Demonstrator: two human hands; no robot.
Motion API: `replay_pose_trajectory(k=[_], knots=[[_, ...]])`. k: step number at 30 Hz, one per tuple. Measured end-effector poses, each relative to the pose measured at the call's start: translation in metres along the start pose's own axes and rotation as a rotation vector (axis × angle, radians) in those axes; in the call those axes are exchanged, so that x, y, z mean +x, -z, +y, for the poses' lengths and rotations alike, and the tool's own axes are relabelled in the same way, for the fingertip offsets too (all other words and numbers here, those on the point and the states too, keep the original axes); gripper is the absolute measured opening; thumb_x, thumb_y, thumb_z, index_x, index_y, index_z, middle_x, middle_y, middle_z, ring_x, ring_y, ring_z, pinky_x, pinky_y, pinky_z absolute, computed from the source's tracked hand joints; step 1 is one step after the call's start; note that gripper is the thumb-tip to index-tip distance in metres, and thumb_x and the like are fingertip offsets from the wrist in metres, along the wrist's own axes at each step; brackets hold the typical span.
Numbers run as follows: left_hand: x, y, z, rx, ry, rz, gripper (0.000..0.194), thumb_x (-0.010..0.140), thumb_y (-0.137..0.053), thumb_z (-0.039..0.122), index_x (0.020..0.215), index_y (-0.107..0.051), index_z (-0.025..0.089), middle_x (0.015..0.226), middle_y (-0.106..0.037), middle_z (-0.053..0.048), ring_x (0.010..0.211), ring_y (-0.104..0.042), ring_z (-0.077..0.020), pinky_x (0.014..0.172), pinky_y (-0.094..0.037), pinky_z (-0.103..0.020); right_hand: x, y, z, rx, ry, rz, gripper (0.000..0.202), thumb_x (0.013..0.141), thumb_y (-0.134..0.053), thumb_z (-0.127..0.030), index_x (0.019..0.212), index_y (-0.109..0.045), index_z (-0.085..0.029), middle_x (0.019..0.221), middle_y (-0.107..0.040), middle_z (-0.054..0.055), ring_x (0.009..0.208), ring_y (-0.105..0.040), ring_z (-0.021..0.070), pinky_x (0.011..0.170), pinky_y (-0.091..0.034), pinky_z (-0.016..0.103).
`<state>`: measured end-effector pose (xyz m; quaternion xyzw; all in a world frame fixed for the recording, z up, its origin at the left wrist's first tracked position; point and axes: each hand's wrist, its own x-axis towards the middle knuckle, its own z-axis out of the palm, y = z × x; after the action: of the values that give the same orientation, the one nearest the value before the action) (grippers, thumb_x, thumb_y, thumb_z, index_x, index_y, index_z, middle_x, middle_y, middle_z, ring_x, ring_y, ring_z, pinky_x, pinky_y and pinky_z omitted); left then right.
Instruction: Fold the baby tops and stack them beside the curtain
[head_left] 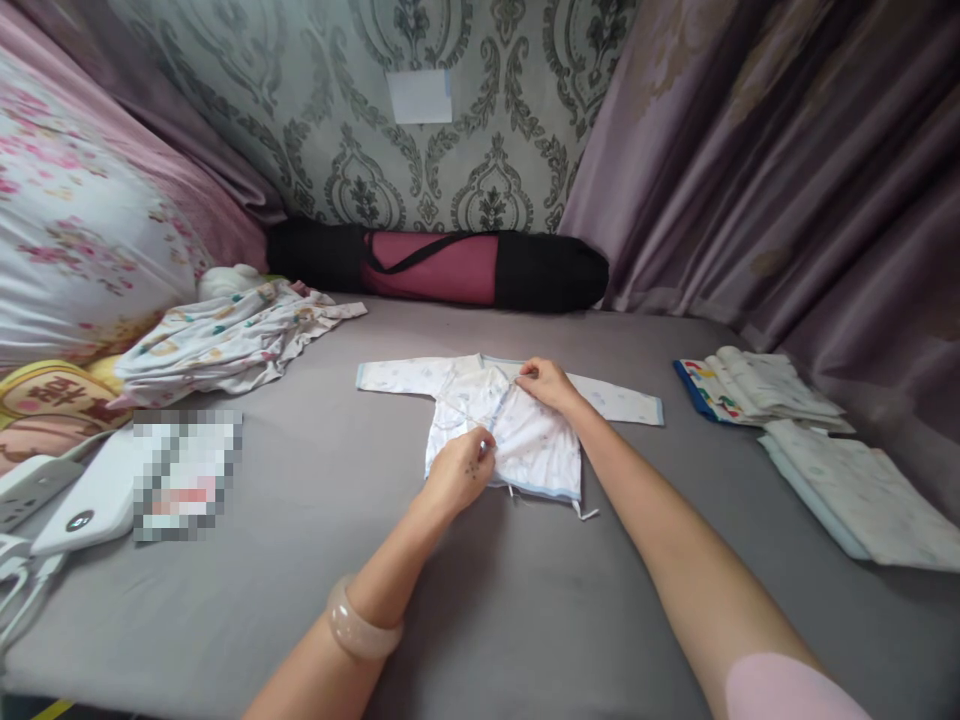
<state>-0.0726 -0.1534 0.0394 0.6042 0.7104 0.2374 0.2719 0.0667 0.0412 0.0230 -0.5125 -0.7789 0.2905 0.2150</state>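
A small white baby shirt (536,450) with pale blue trim and faint prints lies spread on the grey sheet, both sleeves stretched out sideways. It has a wrap front, and thin ties hang from its lower hem. My left hand (461,468), below a pale bangle, is closed in a pinch at the shirt's front near the lower edge. My right hand (547,383) pinches the shirt near the neckline, at the inner end of the right-side sleeve. Whether a tie or the trim lies between the fingertips is too small to tell.
Folded baby clothes (862,490) and a stacked pile (772,385) lie at the right. A crumpled printed garment (225,335), a white power bank (105,495) and a power strip (37,485) are at the left. A long black-and-maroon bag (431,268) rests against the wall.
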Motion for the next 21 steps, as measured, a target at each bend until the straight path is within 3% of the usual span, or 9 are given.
replay_pose_trajectory(k=[2,5,8,11,13,15,18,21], knots=[[-0.001,0.001,-0.002,0.026,0.005,-0.032,0.026,0.084,-0.047,0.021,0.103,-0.065,0.021,0.073,-0.063,-0.001,0.066,-0.056,-0.0161,0.062,-0.035,-0.025,-0.005,-0.004,0.002,-0.11,0.052,0.077,0.018,0.078,-0.065,-0.026,0.093,-0.066,-0.016,0.095,-0.066,0.005,0.085,-0.06,0.0159,0.081,-0.044,0.026],[-0.002,0.003,-0.003,0.03,-0.012,-0.073,0.027,0.083,-0.049,0.022,0.105,-0.064,0.021,0.076,-0.064,-0.002,0.068,-0.057,-0.0163,0.062,-0.036,-0.025,-0.019,0.001,0.003,-0.123,0.149,0.116,0.029,0.081,-0.062,-0.025,0.109,-0.064,-0.016,0.117,-0.06,0.009,0.082,-0.06,0.0138,0.086,-0.044,0.027],[-0.002,0.004,-0.004,0.016,-0.037,-0.093,0.027,0.082,-0.053,0.025,0.107,-0.063,0.021,0.079,-0.065,-0.002,0.069,-0.057,-0.0159,0.063,-0.038,-0.024,-0.047,0.019,0.003,-0.108,0.213,0.119,0.024,0.085,-0.057,-0.022,0.107,-0.064,-0.017,0.114,-0.061,0.009,0.078,-0.06,0.0136,0.084,-0.044,0.028],[-0.002,0.004,-0.005,-0.007,-0.045,-0.085,0.025,0.084,-0.054,0.031,0.105,-0.064,0.021,0.079,-0.065,-0.001,0.069,-0.057,-0.0153,0.063,-0.038,-0.024,-0.088,0.041,0.002,-0.148,0.279,-0.082,0.013,0.086,-0.054,-0.021,0.088,-0.066,-0.019,0.087,-0.065,0.003,0.079,-0.059,0.0163,0.078,-0.043,0.029],[-0.002,0.004,-0.005,-0.02,-0.043,-0.076,0.024,0.085,-0.053,0.033,0.102,-0.065,0.022,0.077,-0.064,-0.001,0.068,-0.057,-0.0151,0.063,-0.038,-0.024,-0.119,0.054,0.001,-0.148,0.358,-0.287,0.01,0.085,-0.059,-0.026,0.085,-0.066,-0.019,0.085,-0.064,0.002,0.077,-0.058,0.0156,0.074,-0.043,0.027],[-0.001,0.003,-0.005,-0.024,-0.046,-0.073,0.023,0.085,-0.052,0.033,0.1,-0.066,0.022,0.075,-0.063,-0.001,0.067,-0.056,-0.0149,0.063,-0.038,-0.024,-0.146,0.064,0.0,-0.18,0.414,-0.396,0.013,0.082,-0.065,-0.03,0.09,-0.066,-0.02,0.092,-0.062,0.003,0.085,-0.057,0.0172,0.078,-0.044,0.028],[-0.001,0.003,-0.005,-0.023,-0.061,-0.075,0.024,0.086,-0.05,0.034,0.098,-0.067,0.023,0.073,-0.063,-0.001,0.066,-0.056,-0.0151,0.063,-0.038,-0.024,-0.175,0.072,0.002,-0.226,0.457,-0.423,0.025,0.082,-0.066,-0.026,0.106,-0.063,-0.021,0.109,-0.06,0.006,0.101,-0.055,0.0205,0.087,-0.045,0.032],[-0.001,0.003,-0.004,-0.016,-0.074,-0.079,0.026,0.086,-0.049,0.034,0.1,-0.068,0.023,0.074,-0.064,-0.001,0.067,-0.057,-0.0158,0.063,-0.038,-0.024,-0.188,0.068,0.007,-0.302,0.535,-0.347,0.029,0.087,-0.053,-0.013,0.114,-0.059,-0.021,0.116,-0.06,0.009,0.107,-0.053,0.0217,0.092,-0.044,0.034]])
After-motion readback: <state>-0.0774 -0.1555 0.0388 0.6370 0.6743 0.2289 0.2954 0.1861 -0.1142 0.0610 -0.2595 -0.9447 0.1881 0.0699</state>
